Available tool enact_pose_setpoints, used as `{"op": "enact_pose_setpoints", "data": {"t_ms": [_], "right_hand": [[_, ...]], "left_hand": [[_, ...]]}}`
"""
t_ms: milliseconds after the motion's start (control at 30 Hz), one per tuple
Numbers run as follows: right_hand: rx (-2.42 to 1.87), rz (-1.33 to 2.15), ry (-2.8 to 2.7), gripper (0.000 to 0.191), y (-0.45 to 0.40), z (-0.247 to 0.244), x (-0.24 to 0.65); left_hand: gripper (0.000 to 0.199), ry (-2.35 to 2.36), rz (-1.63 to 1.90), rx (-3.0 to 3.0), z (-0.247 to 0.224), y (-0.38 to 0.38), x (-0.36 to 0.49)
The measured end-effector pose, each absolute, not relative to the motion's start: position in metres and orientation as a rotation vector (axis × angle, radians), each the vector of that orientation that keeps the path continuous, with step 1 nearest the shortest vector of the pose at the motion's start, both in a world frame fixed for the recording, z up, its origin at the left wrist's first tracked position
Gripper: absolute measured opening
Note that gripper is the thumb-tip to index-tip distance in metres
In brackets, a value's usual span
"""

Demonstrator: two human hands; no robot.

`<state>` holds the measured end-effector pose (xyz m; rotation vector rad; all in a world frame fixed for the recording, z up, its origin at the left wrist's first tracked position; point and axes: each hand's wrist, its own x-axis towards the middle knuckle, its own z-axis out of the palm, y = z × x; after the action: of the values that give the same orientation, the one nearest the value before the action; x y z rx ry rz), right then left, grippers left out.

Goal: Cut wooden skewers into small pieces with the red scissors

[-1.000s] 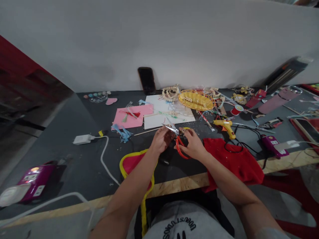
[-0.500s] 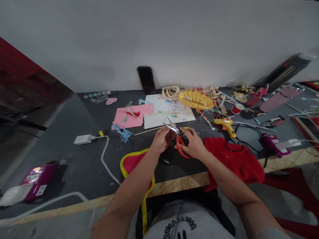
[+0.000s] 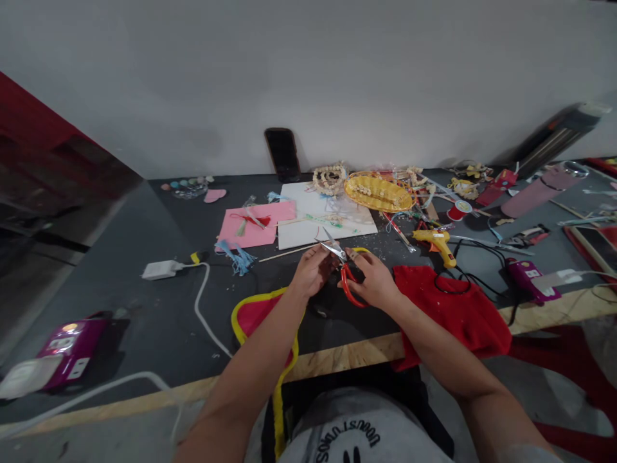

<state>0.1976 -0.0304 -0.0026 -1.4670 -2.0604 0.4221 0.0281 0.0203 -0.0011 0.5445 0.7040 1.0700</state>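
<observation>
My right hand (image 3: 373, 276) grips a pair of scissors (image 3: 348, 286) by the red handles, and the metal blades stand apart, pointing up and left. Close beside the blades, my left hand (image 3: 313, 269) is closed in a pinch; a thin reddish strand shows above its fingertips, but what it holds is too small to name. Under my left forearm lies a red cloth piece with yellow trim (image 3: 260, 312). A folded red cloth (image 3: 453, 308) is beneath and beside my right forearm.
Beyond my hands lie a white board (image 3: 294, 238), pink sheet (image 3: 231, 231), blue tassels (image 3: 238, 258) and yellow basket (image 3: 380, 204). A yellow glue gun (image 3: 441, 247) and pliers (image 3: 527, 236) lie right. A phone (image 3: 283, 154) leans on the wall; a white cable (image 3: 201, 302) crosses the left side.
Almost nothing differs. My hands and the scissors hold nearly the same place, with only a slight shift of the fingers and of the view.
</observation>
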Motion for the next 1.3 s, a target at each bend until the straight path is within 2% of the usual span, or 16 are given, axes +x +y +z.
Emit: {"op": "enact_pose_setpoints", "data": {"t_ms": [167, 433, 633, 933, 1300], "right_hand": [[-1.463, 0.431, -2.094, 0.068, -0.032, 0.000, 0.200], [-1.444, 0.567, -1.956, 0.067, -0.028, 0.004, 0.206], [-1.436, 0.527, -1.988, 0.068, -0.026, 0.001, 0.213], [-1.437, 0.475, -2.065, 0.067, -0.029, -0.001, 0.211], [-1.494, 0.436, -2.145, 0.076, -0.028, 0.003, 0.214]], "left_hand": [[0.027, 0.701, 1.057, 0.556, -0.003, 0.020, 0.028], [0.023, 0.789, 1.175, 0.720, -0.009, 0.019, 0.032], [0.027, 0.897, 1.255, 0.862, -0.016, 0.019, 0.033], [0.015, 0.868, 1.296, 0.922, -0.018, 0.021, 0.032], [0.016, 0.851, 1.319, 0.932, -0.023, 0.023, 0.032]]}}
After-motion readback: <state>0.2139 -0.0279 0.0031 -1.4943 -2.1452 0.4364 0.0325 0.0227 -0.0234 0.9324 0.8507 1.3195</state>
